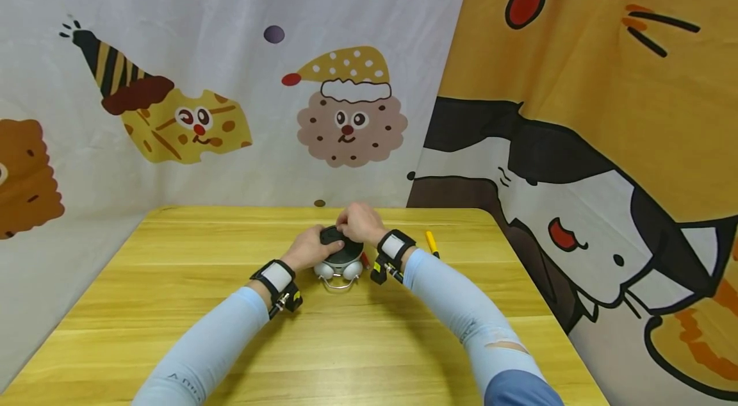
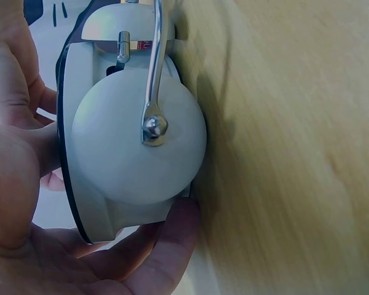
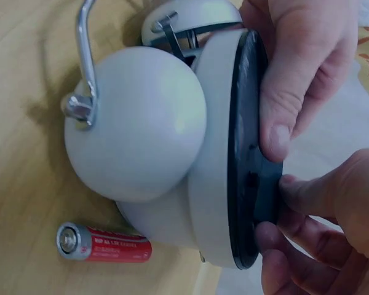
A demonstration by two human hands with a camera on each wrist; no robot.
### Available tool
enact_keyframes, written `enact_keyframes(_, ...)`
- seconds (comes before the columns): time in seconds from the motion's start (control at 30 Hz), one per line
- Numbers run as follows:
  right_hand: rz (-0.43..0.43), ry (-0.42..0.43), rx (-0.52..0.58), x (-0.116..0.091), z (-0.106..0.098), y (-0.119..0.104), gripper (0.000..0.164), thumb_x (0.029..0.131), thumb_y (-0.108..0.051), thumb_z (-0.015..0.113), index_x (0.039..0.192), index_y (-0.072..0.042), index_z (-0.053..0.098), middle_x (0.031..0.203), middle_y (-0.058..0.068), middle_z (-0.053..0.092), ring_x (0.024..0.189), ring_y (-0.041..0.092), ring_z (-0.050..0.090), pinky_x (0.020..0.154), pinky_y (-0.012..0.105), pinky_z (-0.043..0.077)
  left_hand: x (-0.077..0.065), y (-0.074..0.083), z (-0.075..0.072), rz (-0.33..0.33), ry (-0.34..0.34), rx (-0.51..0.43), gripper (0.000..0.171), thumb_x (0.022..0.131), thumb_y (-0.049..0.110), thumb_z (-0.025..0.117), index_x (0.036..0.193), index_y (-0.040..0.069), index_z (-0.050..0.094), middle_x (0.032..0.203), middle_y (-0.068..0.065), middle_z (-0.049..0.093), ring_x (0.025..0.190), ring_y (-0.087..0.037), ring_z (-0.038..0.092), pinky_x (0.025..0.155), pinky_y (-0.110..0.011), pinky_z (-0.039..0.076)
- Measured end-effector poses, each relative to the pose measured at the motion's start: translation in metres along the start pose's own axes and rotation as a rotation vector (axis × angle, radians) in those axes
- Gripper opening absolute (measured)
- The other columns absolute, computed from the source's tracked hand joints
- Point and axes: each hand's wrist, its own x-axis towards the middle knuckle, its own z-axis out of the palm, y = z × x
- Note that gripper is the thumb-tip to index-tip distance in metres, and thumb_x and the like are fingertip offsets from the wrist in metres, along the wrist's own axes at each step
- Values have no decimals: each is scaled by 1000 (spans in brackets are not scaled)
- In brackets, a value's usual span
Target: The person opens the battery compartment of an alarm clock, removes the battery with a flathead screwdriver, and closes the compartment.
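Observation:
A white twin-bell alarm clock (image 1: 347,256) lies face down on the table, its black back up and its bells and metal handle toward me. My left hand (image 1: 307,248) grips the clock's left side; the thumb presses on the back, and in the left wrist view fingers curl under the rim beside a white bell (image 2: 138,138). At the far edge of the back, my right hand (image 1: 361,223) pinches a dark battery cover (image 3: 269,195) between thumb and fingers. Part of that cover is hidden by the fingers. A red AA battery (image 3: 114,244) lies close beside the clock's right side.
To the right on the wooden table (image 1: 323,348) lies a yellow-handled tool (image 1: 431,242) with a dark end. A printed cloth (image 1: 219,9) with cartoon figures hangs behind the table and along its right side.

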Motion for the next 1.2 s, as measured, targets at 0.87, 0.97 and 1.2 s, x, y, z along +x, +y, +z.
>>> enact_keyframes(0.87,-46,44,-107,2,7,-1,14,103,-18,80,104,-21,93,107,-1,89,100,23,81,80,38,69,23,-24,13,-23,-5,-16,84,91,83,74,133,11,69,122,-10,79,102,-23,73,83,-35,57)
enact_keyframes(0.97,-34,53,-99,2,9,0,13,103,-19,81,105,-22,93,107,-1,89,101,23,81,80,38,69,20,-22,13,-20,-8,-13,86,91,85,73,133,10,68,122,-10,79,102,-22,73,82,-34,57)
enact_keyframes(1.2,-28,52,-83,2,8,0,13,103,-19,81,107,-20,93,109,1,89,102,26,81,81,40,69,19,-19,12,-4,6,-13,83,93,82,73,132,9,69,122,-10,79,102,-22,73,82,-33,56)
